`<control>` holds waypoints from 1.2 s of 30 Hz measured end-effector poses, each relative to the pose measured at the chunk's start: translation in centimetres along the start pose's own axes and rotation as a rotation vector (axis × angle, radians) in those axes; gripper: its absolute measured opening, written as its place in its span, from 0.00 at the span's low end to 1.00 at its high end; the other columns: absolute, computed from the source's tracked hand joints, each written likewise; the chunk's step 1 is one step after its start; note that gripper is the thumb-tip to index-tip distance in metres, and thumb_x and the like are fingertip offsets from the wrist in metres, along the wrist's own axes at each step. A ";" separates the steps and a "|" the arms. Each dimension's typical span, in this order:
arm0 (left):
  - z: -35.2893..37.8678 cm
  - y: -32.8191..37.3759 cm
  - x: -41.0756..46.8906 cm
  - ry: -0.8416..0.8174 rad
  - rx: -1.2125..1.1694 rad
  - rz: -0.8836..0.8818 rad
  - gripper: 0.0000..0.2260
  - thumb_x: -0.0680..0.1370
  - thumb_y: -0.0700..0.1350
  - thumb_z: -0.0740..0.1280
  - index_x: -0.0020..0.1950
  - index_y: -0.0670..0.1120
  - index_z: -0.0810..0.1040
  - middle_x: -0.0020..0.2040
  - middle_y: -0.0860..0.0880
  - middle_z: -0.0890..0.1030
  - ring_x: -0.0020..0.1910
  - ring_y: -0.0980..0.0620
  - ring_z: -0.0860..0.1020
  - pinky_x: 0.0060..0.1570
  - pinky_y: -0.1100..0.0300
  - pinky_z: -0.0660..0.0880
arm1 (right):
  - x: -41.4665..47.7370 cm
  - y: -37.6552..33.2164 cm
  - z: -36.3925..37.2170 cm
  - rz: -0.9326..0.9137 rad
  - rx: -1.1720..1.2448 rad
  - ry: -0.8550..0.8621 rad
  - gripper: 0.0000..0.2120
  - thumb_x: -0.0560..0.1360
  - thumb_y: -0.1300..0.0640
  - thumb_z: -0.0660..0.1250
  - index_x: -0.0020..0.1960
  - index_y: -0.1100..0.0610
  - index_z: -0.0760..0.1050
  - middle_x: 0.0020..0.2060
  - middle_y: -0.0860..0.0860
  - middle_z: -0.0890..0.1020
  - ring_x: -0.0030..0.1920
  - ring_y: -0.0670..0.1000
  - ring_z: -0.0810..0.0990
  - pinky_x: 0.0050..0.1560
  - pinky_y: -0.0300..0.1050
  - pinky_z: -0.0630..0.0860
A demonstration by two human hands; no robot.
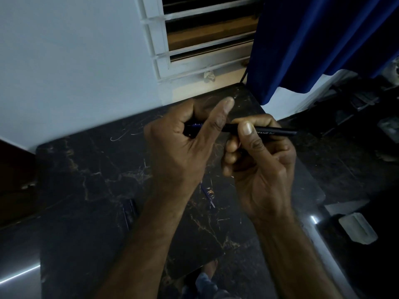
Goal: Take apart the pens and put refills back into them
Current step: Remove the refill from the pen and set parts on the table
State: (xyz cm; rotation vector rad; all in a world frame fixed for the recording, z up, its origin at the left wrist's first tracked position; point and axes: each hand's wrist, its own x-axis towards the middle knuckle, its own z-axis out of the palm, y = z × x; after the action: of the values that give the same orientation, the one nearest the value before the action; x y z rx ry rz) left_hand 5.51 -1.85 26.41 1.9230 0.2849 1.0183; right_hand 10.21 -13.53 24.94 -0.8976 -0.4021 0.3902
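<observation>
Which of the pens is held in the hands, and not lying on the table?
The black pen with pale lettering, held level between both hands. The blue pens lie on the dark marble table, beside the left forearm.

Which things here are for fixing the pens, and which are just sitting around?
For the job:
- black pen, held by the left hand and right hand
- loose blue refill on the dark table
- dark pen parts lying on the table

Just lying about:
- blue curtain
- window
- pale object on the floor
</observation>
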 end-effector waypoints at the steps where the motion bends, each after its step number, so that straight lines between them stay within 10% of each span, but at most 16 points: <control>1: 0.0 -0.1 0.2 0.012 0.037 0.002 0.16 0.84 0.46 0.71 0.36 0.48 0.76 0.28 0.60 0.74 0.26 0.60 0.76 0.32 0.73 0.67 | 0.0 0.2 0.1 -0.001 -0.002 0.002 0.06 0.81 0.63 0.66 0.54 0.66 0.74 0.34 0.55 0.79 0.31 0.49 0.78 0.27 0.42 0.76; 4: -0.2 -1.0 0.4 -0.090 -0.010 -0.129 0.24 0.87 0.48 0.67 0.31 0.45 0.74 0.23 0.50 0.72 0.23 0.52 0.74 0.29 0.65 0.70 | 0.1 0.5 0.1 0.001 -0.021 0.031 0.07 0.81 0.62 0.66 0.55 0.66 0.74 0.34 0.55 0.79 0.30 0.50 0.78 0.27 0.42 0.75; 10: -1.0 -2.6 -1.5 -0.167 -0.511 -0.298 0.06 0.83 0.43 0.70 0.59 0.43 0.82 0.48 0.39 0.84 0.42 0.49 0.85 0.38 0.56 0.82 | 1.1 0.5 -0.5 0.009 -0.013 0.057 0.05 0.82 0.63 0.64 0.54 0.66 0.74 0.34 0.54 0.79 0.30 0.48 0.78 0.26 0.42 0.75; 17: -0.2 -3.2 -1.9 0.039 -0.353 -0.275 0.16 0.86 0.43 0.69 0.39 0.43 0.75 0.28 0.54 0.75 0.22 0.51 0.74 0.24 0.60 0.72 | 0.5 1.4 0.1 0.040 0.005 0.061 0.06 0.81 0.63 0.65 0.53 0.66 0.74 0.33 0.54 0.79 0.29 0.48 0.78 0.27 0.41 0.75; 23: -0.6 -3.3 -1.9 -0.172 -0.666 -0.316 0.11 0.82 0.40 0.71 0.63 0.40 0.78 0.45 0.44 0.84 0.38 0.47 0.84 0.35 0.55 0.81 | 0.9 1.2 0.1 0.010 0.019 0.074 0.05 0.81 0.63 0.64 0.52 0.65 0.75 0.33 0.54 0.78 0.29 0.48 0.77 0.26 0.42 0.74; 28: 0.3 -3.4 -2.2 -0.020 -0.549 -0.398 0.10 0.82 0.46 0.71 0.44 0.44 0.79 0.31 0.50 0.78 0.25 0.50 0.77 0.26 0.60 0.74 | 0.8 1.7 0.2 0.008 0.001 0.057 0.04 0.82 0.63 0.64 0.52 0.65 0.75 0.33 0.54 0.78 0.29 0.48 0.78 0.27 0.41 0.75; 32: 0.0 -3.3 -2.1 -0.062 -0.622 -0.391 0.09 0.83 0.46 0.71 0.58 0.41 0.78 0.39 0.43 0.81 0.29 0.46 0.79 0.28 0.59 0.75 | 0.8 2.0 0.3 0.017 0.023 0.062 0.06 0.80 0.61 0.66 0.52 0.65 0.75 0.33 0.53 0.79 0.29 0.48 0.78 0.26 0.41 0.75; 36: -0.1 -3.5 -1.9 0.028 -0.464 -0.363 0.09 0.84 0.44 0.71 0.45 0.43 0.78 0.31 0.52 0.78 0.23 0.54 0.75 0.23 0.63 0.70 | 1.0 2.3 0.2 0.025 -0.007 0.062 0.07 0.81 0.61 0.66 0.53 0.66 0.75 0.34 0.55 0.79 0.30 0.49 0.78 0.27 0.42 0.75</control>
State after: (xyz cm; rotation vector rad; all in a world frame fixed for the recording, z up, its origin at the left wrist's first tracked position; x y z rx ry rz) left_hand 4.92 -0.87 22.59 1.3775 0.3628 0.7855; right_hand 10.60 -11.65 23.37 -0.9196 -0.3361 0.3830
